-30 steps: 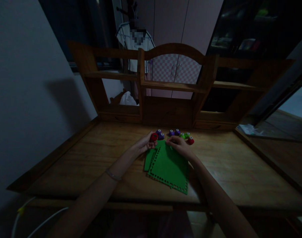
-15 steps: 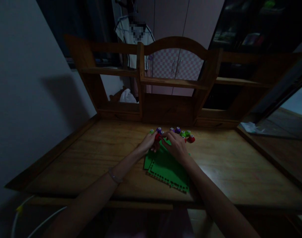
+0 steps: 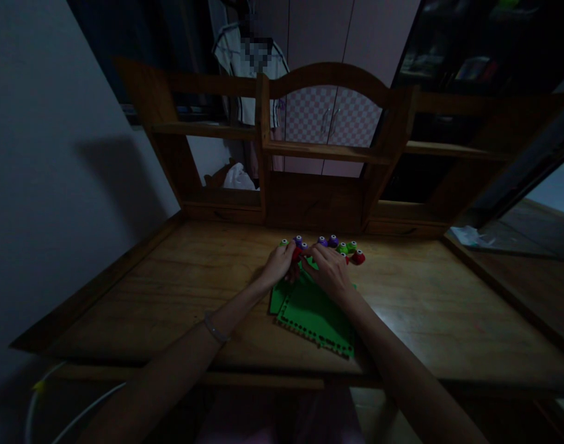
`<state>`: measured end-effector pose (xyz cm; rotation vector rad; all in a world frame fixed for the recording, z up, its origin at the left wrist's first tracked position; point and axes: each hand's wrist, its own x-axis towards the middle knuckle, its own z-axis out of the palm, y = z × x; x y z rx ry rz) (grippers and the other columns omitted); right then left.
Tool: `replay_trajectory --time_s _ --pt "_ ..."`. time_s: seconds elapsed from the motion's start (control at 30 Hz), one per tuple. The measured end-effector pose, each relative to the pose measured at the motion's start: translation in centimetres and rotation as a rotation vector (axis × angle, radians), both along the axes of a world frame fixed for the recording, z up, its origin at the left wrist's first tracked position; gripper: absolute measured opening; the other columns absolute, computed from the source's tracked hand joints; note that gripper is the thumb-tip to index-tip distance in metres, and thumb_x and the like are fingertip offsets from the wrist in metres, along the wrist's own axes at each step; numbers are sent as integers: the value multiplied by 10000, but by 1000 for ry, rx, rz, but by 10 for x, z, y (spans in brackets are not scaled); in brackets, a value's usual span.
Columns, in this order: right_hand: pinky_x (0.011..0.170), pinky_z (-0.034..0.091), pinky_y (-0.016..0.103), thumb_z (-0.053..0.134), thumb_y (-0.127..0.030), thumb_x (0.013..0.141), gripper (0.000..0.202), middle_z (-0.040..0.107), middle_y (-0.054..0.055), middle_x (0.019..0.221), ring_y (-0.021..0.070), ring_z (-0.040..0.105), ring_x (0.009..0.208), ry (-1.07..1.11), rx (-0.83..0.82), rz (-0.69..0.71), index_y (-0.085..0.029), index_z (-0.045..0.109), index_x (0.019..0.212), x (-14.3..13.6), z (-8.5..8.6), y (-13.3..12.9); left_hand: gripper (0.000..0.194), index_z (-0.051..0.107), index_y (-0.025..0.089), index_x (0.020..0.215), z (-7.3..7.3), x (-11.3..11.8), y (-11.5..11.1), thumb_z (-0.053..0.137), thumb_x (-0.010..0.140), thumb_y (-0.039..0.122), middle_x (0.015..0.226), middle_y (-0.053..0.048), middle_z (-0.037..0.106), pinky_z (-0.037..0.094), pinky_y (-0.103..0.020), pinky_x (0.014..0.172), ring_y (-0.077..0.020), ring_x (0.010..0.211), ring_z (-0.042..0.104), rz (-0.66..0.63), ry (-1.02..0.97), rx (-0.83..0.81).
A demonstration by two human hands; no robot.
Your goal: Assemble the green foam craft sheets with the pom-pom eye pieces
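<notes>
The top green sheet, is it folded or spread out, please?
Spread out: the top green sheet lies flat, its holed edges showing.

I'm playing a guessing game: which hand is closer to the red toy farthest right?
Right: the right hand is left of that red toy; the left hand is farther left.

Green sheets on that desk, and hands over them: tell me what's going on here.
A person's left hand holds a small red piece above the far end of the overlapping green sheets. The right hand is right beside it, fingertips close to the piece; whether they grip it is too dark to tell. The sheets lie on the wooden desk, with small purple pieces, green pieces and another red one near their far end.
</notes>
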<state>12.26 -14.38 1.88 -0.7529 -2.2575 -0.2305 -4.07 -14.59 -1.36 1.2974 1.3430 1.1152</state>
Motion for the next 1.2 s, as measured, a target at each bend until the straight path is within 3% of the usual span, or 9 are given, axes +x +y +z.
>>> replay_trajectory --time_s 0.53,0.97,1.2 --pt "757 391 273 508 -213 897 98 642 49 842 167 599 786 -4 78 -76 -184 602 897 -4 -4 -1 579 535 156 719 -1 1 1 226 910 607 450 -30 571 301 -195 314 -124 306 500 11 36 59" --pt "759 389 276 506 -191 891 115 650 52 835 162 592 771 -3 87 -59 -183 621 895 -3 -4 -1 579 534 147 707 -2 1 2 218 915 585 449 -35 572 309 -192 313 -123 306 514 -3 0 22" --pt "775 405 290 498 -191 896 133 656 59 856 172 600 803 24 57 -36 -185 626 930 -1 -4 -2 548 527 143 686 6 2 -1 252 918 557 437 -35 567 301 -188 321 -120 305 512 27 -92 -51"
